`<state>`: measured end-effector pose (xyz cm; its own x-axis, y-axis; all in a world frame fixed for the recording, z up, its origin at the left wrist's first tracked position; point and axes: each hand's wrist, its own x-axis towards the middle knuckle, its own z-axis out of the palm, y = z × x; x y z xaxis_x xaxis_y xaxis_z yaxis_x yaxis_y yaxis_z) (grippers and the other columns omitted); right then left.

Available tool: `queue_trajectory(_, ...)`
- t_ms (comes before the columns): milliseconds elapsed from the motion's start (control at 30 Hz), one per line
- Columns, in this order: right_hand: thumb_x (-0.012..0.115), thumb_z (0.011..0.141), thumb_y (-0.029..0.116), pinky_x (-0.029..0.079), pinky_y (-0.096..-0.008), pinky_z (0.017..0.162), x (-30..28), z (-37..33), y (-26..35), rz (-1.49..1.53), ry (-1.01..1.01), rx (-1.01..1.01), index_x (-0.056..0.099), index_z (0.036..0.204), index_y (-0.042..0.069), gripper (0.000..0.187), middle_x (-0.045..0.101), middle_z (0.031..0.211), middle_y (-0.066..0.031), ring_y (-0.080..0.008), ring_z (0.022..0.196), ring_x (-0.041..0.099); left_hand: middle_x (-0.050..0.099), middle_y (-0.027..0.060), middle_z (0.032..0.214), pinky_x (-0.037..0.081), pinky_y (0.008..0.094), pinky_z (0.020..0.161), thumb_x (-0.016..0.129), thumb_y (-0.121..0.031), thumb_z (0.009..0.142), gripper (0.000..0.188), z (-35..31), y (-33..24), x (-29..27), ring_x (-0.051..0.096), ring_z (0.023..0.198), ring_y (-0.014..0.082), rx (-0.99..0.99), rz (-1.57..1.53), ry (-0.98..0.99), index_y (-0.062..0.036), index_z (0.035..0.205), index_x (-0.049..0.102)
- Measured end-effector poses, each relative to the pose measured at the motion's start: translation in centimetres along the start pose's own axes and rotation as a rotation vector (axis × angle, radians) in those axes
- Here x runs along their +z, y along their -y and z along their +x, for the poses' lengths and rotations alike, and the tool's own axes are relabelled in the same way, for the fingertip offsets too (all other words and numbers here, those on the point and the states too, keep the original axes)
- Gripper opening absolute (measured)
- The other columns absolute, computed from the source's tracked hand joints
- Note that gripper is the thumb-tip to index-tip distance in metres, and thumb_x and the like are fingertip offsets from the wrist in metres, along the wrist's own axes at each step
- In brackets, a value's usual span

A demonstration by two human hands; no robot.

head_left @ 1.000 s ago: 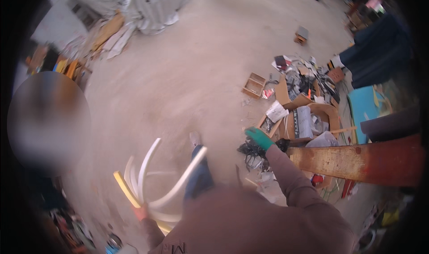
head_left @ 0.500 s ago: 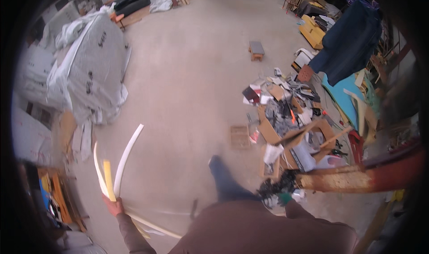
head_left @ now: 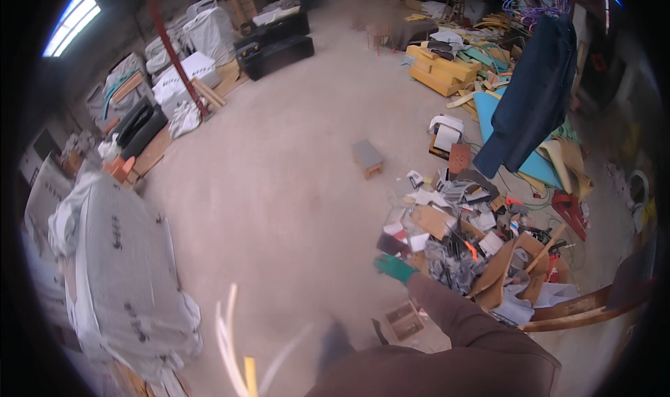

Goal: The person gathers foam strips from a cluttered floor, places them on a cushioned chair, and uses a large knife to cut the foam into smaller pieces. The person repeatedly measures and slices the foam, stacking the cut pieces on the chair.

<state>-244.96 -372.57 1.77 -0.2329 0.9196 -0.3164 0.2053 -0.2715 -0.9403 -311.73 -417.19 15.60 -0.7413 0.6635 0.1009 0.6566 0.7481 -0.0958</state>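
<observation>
My right hand (head_left: 396,268), in a green glove, reaches out over the floor beside the near left edge of a scrap pile (head_left: 453,236). Its fingers look stretched out, and nothing shows in them. At the lower edge, left of my body, long bendy white strips (head_left: 229,344) and a shorter yellow strip (head_left: 250,376) stick up, blurred by motion. My left hand is out of the picture, below where these strips come in. Close to my right forearm lies a shallow wooden box (head_left: 405,320) with compartments.
A small grey-topped stool (head_left: 367,158) stands ahead on the concrete floor. Large bundles in white wrapping (head_left: 132,257) line the left. A dark blue garment (head_left: 530,97) hangs at the right, with yellow foam blocks (head_left: 441,70) behind. A wooden beam (head_left: 572,312) juts in at lower right.
The view has tilted up and forward. My right arm has swung out from beside my body to the pile's left side. My left hand, earlier gripping the strips, has left the picture.
</observation>
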Motion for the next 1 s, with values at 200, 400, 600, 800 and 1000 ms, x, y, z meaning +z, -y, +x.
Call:
queue_trajectory(200, 0.068, 0.108, 0.038, 0.058, -0.0332, 0.084, -8.7, 14.2, 2.4, -0.103, -0.186, 0.106, 0.065, 0.141, 0.005, 0.046, 0.073, 0.112, -0.0065, -0.0178, 0.094, 0.072, 0.066, 0.0252, 0.147, 0.054, 0.0471, 0.109, 0.09, -0.061, 0.077, 0.119, 20.5, -19.4, 7.0, 0.067, 0.128, 0.0383, 0.005, -0.375, 0.475, -0.0052, 0.169, 0.038)
queue_trajectory(400, 0.071, 0.105, 0.041, 0.058, -0.0366, 0.08, -13.9, 12.0, -1.3, -0.122, -0.234, 0.711, 0.067, 0.137, 0.008, 0.046, 0.075, 0.11, -0.007, -0.0203, 0.092, 0.073, 0.064, 0.0213, 0.146, 0.051, 0.0501, 0.112, 0.083, -0.018, 0.069, 0.106, 44.9, -45.0, 6.3, 0.063, 0.133, 0.0442, 0.175, -0.571, 0.352, -0.0104, 0.166, 0.041)
queue_trajectory(600, 0.074, 0.103, 0.044, 0.058, -0.04, 0.076, -14.4, 19.5, -2.6, 0.204, -0.347, 1.016, 0.069, 0.134, 0.01, 0.047, 0.076, 0.108, -0.0074, -0.0229, 0.09, 0.074, 0.068, 0.0189, 0.134, 0.053, 0.0504, 0.107, 0.086, -0.019, 0.062, 0.101, 64.2, -72.7, 1.3, 0.066, 0.125, 0.0445, 0.414, -0.803, 0.276, -0.0106, 0.155, 0.047)
queue_trajectory(800, 0.077, 0.1, 0.048, 0.058, -0.0433, 0.072, -21.2, 44.0, -0.5, -0.155, -0.185, 0.748, 0.071, 0.13, 0.012, 0.047, 0.078, 0.106, -0.0079, -0.0255, 0.088, 0.075, 0.068, 0.0217, 0.138, 0.051, 0.0492, 0.112, 0.091, -0.02, 0.062, 0.105, 72.9, -91.6, 0.4, 0.066, 0.13, 0.0427, 0.176, -0.619, 0.372, -0.0104, 0.155, 0.045)
queue_trajectory(1000, 0.073, 0.104, 0.043, 0.056, -0.0342, 0.074, -44.1, 80.1, 19.1, 0.422, -0.333, 0.079, 0.071, 0.127, 0.013, 0.038, 0.073, 0.108, -0.0027, -0.0161, 0.089, 0.073, 0.062, 0.0308, 0.151, 0.053, 0.0469, 0.112, 0.093, -0.052, 0.075, 0.129, 81.4, -106.2, 2.8, 0.064, 0.135, 0.0417, 0.302, -0.6, 0.499, 0.0028, 0.172, 0.027)
